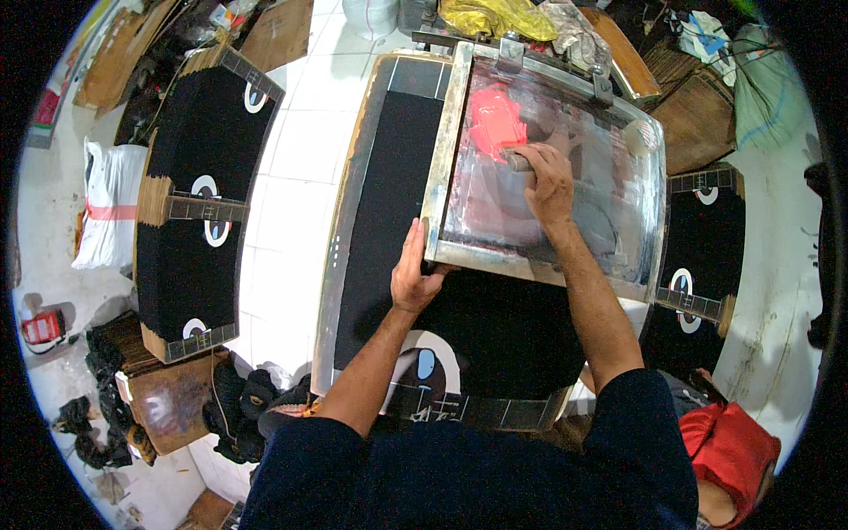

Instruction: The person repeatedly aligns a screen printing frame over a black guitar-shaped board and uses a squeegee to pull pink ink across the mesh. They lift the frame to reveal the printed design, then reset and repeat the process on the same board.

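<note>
A screen printing frame [433, 181] with a pale, worn rim lies over a board covered in black fabric [389, 168]. My left hand [413, 276] grips its near left corner, fingers along the outer side and thumb at the near edge. Bright pink ink [496, 119] is pooled on the far left part of the mesh. My right hand [549, 181] holds a small squeegee [518, 160] at the near edge of that ink; the fingers hide much of it. Close to me, the black fabric bears a printed eye [426, 364] in white and blue.
Metal hinge clamps [510, 53] sit at the frame's far edge. Stacked boards with black printed pieces stand at the left [199, 132] and right [702, 234]. A person in red [729, 450] is at the lower right. Yellow plastic [499, 18] lies behind the frame.
</note>
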Demonstrator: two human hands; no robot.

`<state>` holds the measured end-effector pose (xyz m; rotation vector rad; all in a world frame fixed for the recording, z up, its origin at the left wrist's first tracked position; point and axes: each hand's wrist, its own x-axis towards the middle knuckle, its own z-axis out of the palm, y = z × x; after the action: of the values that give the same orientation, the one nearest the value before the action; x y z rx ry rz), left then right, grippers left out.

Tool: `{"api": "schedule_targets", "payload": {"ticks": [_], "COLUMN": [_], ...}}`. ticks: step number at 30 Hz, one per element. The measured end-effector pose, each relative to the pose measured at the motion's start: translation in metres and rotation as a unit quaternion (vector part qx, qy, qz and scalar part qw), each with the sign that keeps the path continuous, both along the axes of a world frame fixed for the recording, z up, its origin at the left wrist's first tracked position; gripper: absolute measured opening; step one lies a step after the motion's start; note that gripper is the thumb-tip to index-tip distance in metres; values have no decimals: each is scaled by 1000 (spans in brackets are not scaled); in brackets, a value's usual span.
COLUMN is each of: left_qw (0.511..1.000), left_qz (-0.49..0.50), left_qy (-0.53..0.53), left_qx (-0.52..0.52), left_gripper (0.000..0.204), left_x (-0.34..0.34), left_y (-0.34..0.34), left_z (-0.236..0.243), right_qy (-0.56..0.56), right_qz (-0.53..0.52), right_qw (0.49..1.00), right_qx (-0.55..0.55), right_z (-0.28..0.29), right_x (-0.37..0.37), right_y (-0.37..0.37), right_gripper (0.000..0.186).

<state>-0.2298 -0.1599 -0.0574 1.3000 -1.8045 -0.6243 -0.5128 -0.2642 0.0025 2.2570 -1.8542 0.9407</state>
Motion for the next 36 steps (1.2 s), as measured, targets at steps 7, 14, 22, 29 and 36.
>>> {"api": "schedule_targets", "payload": {"ticks": [7, 14, 22, 29, 36], "left_qw": [998, 977, 957, 840, 787], "left_qz": [-12, -21, 35, 124, 310], "left_qy": [42, 205, 271, -244, 308], "left_qx": [-41, -60, 96, 469, 435], "left_gripper": [93, 104, 91, 44, 45], "left_x": [-2, -14, 115, 319, 329], "left_y": [2, -38, -82, 140, 312], "left_z": [25, 175, 112, -175, -226], "right_qy": [-90, -84, -39, -4, 33], "right_qz": [-111, -134, -183, -259, -293], "right_qw": [984, 952, 958, 953, 948], "right_qx": [-108, -262, -217, -156, -122], "right_z": [23, 148, 289, 327, 346], "right_x": [53, 61, 30, -1, -34], "right_y": [91, 71, -3, -47, -82], "right_gripper": [56, 38, 31, 41, 58]}}
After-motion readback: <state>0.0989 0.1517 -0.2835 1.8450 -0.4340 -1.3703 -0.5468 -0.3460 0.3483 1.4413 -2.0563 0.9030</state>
